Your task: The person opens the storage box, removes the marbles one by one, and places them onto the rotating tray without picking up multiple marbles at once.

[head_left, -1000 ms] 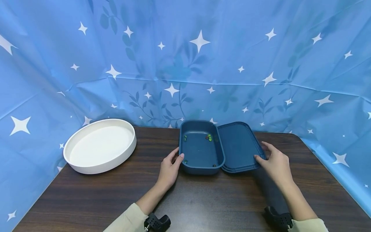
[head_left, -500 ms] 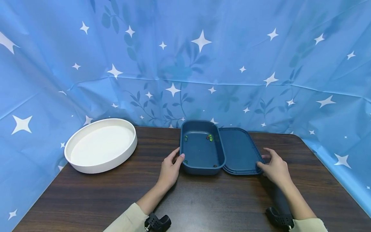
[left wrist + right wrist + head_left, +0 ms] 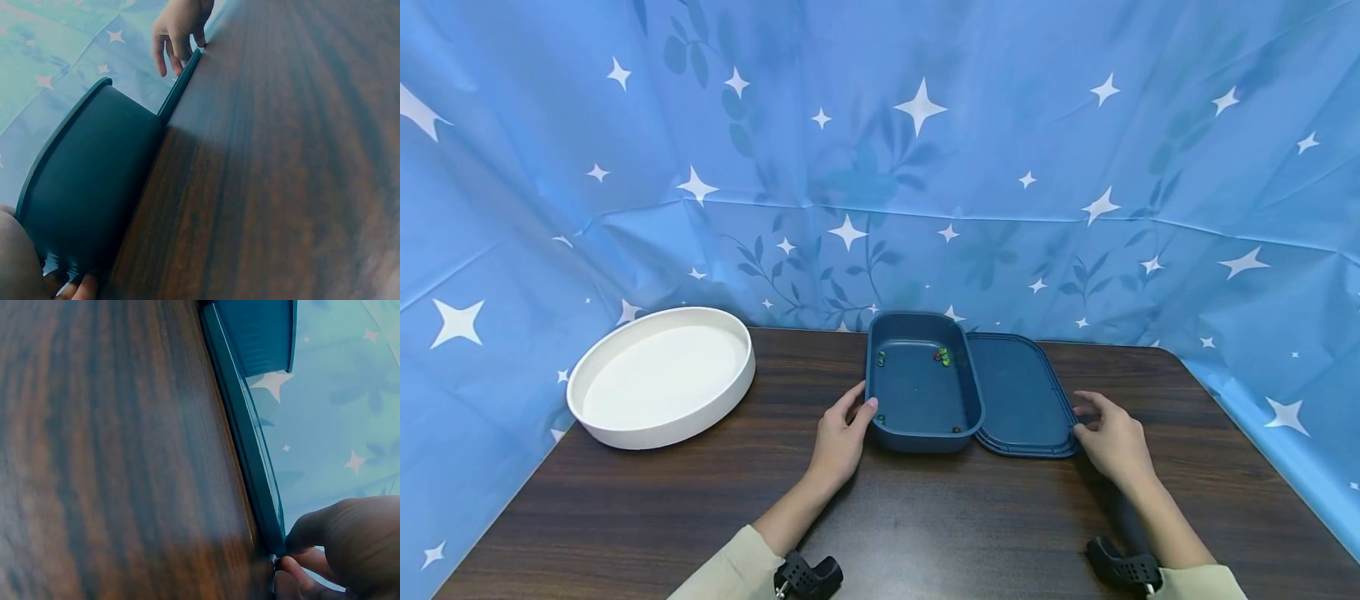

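A dark blue rectangular box (image 3: 917, 387) stands at the middle of the table's back part, with several small green and reddish pieces (image 3: 942, 357) inside. My left hand (image 3: 837, 437) grips its left side, thumb at the rim; in the left wrist view its fingers (image 3: 84, 289) curl by the box wall (image 3: 94, 169). Against the box's right side lies the flat blue lid (image 3: 1022, 396), low on the table. My right hand (image 3: 1115, 440) pinches the lid's right edge near the front corner; the right wrist view shows the fingers at the end of the lid (image 3: 247, 437).
A round white tray (image 3: 662, 379) with a low rim sits on the left of the dark wooden table (image 3: 925, 517). Behind the table hangs a blue curtain (image 3: 1000, 125) with white stars.
The lid has come down from a slightly raised pose to lie lower, its far edge nearer me. My right hand moved slightly with it. The left hand has stayed on the box.
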### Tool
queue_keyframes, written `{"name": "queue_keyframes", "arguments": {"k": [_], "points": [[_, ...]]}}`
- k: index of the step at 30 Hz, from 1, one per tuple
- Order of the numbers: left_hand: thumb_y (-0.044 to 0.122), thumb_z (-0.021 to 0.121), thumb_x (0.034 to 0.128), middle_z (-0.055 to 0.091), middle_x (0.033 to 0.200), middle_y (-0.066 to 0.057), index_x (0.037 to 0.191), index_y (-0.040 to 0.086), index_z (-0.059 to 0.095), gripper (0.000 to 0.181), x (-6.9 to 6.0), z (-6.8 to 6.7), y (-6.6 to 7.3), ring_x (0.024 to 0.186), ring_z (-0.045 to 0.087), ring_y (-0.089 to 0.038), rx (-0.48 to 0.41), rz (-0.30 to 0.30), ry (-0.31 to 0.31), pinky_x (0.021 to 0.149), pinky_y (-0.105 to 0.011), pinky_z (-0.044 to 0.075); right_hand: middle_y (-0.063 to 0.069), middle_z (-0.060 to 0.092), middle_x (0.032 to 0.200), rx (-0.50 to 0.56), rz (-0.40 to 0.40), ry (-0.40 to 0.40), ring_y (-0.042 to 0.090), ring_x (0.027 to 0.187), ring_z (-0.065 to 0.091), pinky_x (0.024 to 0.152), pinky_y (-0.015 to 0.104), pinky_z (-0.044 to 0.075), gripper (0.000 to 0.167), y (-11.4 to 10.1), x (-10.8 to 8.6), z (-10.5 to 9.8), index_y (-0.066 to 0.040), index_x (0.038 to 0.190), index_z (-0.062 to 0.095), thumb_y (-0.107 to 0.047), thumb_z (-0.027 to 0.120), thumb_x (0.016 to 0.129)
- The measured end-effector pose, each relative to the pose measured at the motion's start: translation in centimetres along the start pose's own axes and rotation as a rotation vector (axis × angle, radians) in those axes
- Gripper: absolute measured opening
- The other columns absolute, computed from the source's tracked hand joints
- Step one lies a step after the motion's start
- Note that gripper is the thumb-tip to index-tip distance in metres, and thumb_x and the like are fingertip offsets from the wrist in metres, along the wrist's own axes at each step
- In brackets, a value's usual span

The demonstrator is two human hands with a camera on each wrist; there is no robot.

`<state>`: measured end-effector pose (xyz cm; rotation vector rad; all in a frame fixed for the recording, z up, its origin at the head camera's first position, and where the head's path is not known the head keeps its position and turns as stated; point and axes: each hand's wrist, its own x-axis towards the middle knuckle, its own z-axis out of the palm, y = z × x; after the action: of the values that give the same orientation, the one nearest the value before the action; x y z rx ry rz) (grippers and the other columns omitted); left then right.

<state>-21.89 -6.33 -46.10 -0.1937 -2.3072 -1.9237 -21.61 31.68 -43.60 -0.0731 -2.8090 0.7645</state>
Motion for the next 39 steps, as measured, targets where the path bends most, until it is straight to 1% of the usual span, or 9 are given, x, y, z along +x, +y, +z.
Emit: {"name": "queue_keyframes", "arguments": {"k": [4,10,13,16,21,26,31,35,39], "points": [[0.036,0.054,0.1029,0.062,0.140,-0.018,0.149,0.008,0.049,0.054,0.0,0.0,0.1,0.124,0.065,-0.027,-0.006,-0.003,-0.003,0.105,-0.049,0.051,0.030,0.069,0.118,0.002,-0.005,0.004,0.041,0.092,0.070,0.058,0.029,0.044,0.049,0.1,0.0,0.1,0.005,0.137,0.054,-0.002,0.058,0.089],[0.036,0.055,0.1028,0.064,0.138,-0.019,0.148,0.008,0.050,0.054,0.0,-0.1,0.0,0.123,0.066,-0.027,-0.005,-0.004,0.003,0.104,-0.049,0.051,0.028,0.072,0.108,-0.002,-0.027,0.025,0.022,0.068,0.060,0.054,0.030,0.039,0.040,-0.1,-0.1,-0.2,0.006,0.131,0.060,-0.011,0.058,0.095],[0.037,0.055,0.1025,0.066,0.136,-0.017,0.148,0.008,0.051,0.054,-0.1,-0.2,-0.1,0.122,0.066,-0.026,0.008,-0.016,0.006,0.104,-0.048,0.051,0.026,0.074,0.102,-0.008,-0.061,0.084,0.027,0.070,0.065,0.056,0.033,0.046,0.037,-1.0,-0.2,-0.4,0.004,0.126,0.064,-0.016,0.062,0.095],[0.036,0.055,0.1026,0.067,0.134,-0.016,0.148,0.009,0.052,0.053,-0.1,-0.2,-0.1,0.120,0.067,-0.025,0.018,-0.022,0.012,0.104,-0.047,0.051,0.026,0.074,0.106,0.015,-0.117,0.118,0.034,0.082,0.070,0.061,0.036,0.049,0.036,-2.4,-0.2,-0.6,0.001,0.125,0.067,-0.020,0.066,0.095],[0.037,0.054,0.1025,0.067,0.135,-0.015,0.148,0.010,0.052,0.053,0.0,-0.1,0.1,0.122,0.067,-0.024,0.037,-0.026,0.012,0.104,-0.047,0.051,0.025,0.070,0.123,0.092,-0.179,0.032,0.039,0.098,0.071,0.066,0.039,0.053,0.044,-5.3,0.0,-0.8,-0.004,0.133,0.062,-0.031,0.064,0.098],[0.039,0.054,0.1021,0.069,0.131,-0.014,0.147,0.010,0.053,0.053,0.1,-0.1,0.3,0.120,0.068,-0.024,0.052,-0.037,0.014,0.104,-0.047,0.051,0.023,0.065,0.133,0.141,-0.161,-0.056,0.041,0.110,0.069,0.074,0.044,0.058,0.053,-8.3,0.8,-0.7,-0.006,0.141,0.056,-0.038,0.060,0.099],[0.035,0.054,0.1027,0.067,0.134,-0.015,0.147,0.007,0.053,0.052,0.2,-0.1,0.2,0.122,0.067,-0.025,0.043,-0.043,0.011,0.105,-0.048,0.050,0.023,0.062,0.137,0.164,-0.168,-0.082,0.042,0.114,0.067,0.080,0.049,0.058,0.056,-11.0,2.0,-0.3,-0.007,0.144,0.053,-0.041,0.059,0.100],[0.035,0.054,0.1027,0.067,0.135,-0.015,0.147,0.007,0.053,0.052,0.2,-0.1,0.0,0.122,0.067,-0.024,0.042,-0.050,0.007,0.105,-0.048,0.050,0.024,0.064,0.133,0.183,-0.142,-0.080,0.039,0.107,0.069,0.074,0.044,0.059,0.057,-11.9,2.2,0.8,-0.005,0.145,0.052,-0.039,0.060,0.099],[0.036,0.055,0.1022,0.067,0.135,-0.015,0.147,0.008,0.052,0.053,0.3,-0.1,0.0,0.122,0.067,-0.024,0.033,-0.040,0.010,0.105,-0.047,0.050,0.021,0.068,0.115,0.170,-0.104,-0.107,0.028,0.081,0.068,0.062,0.033,0.051,0.058,-12.0,2.3,2.4,-0.002,0.145,0.051,-0.034,0.063,0.098]]}}
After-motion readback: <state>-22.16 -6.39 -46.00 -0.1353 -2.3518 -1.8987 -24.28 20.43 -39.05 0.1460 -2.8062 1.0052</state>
